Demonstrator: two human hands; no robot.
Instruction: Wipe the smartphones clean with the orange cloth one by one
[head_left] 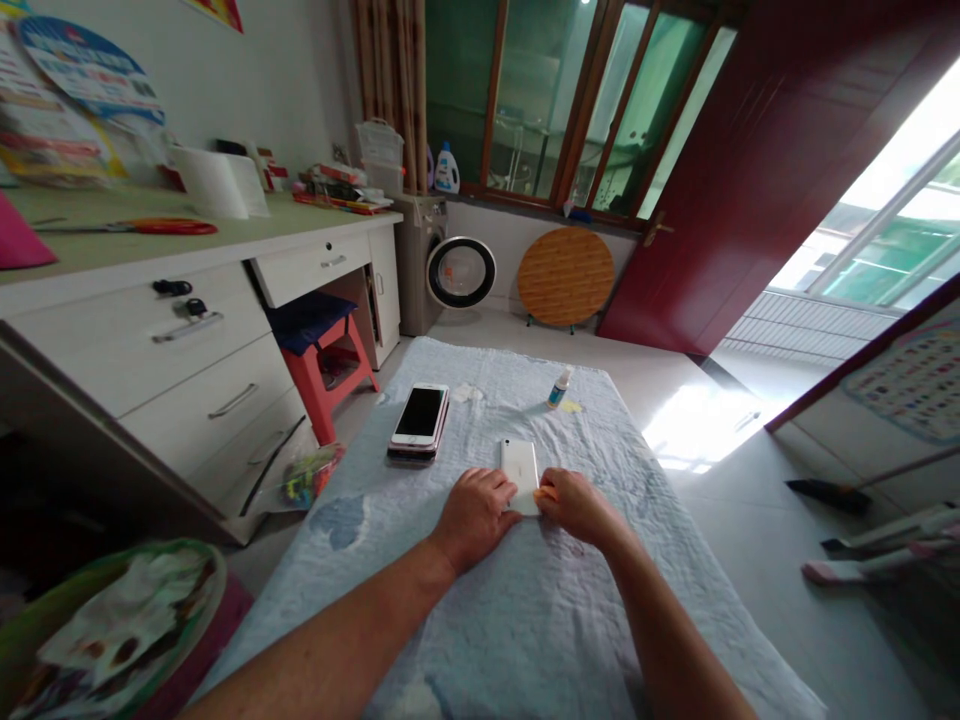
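Observation:
A white smartphone (pixel 519 462) lies face down on the blue cloth-covered table (pixel 525 620), its camera at the far left corner. My left hand (pixel 474 512) grips its left side and near edge, thumb along the bottom. At the phone's right edge, my right hand (pixel 576 505) is closed on a small orange cloth (pixel 546 494), mostly hidden by the fingers, pressed against the phone. Left of the hands sits a stack of smartphones (pixel 418 418), the top one white with a dark screen facing up. A small spray bottle (pixel 559 388) stands at the far right of the table.
To the left is a desk (pixel 300 235) with scissors (pixel 157 227) and a paper roll (pixel 217 182). A red stool (pixel 319 350) and a waste basket (pixel 210 580) stand beside the table. Beyond are a washing machine (pixel 416 270) with its door open and a round wooden tabletop (pixel 566 275).

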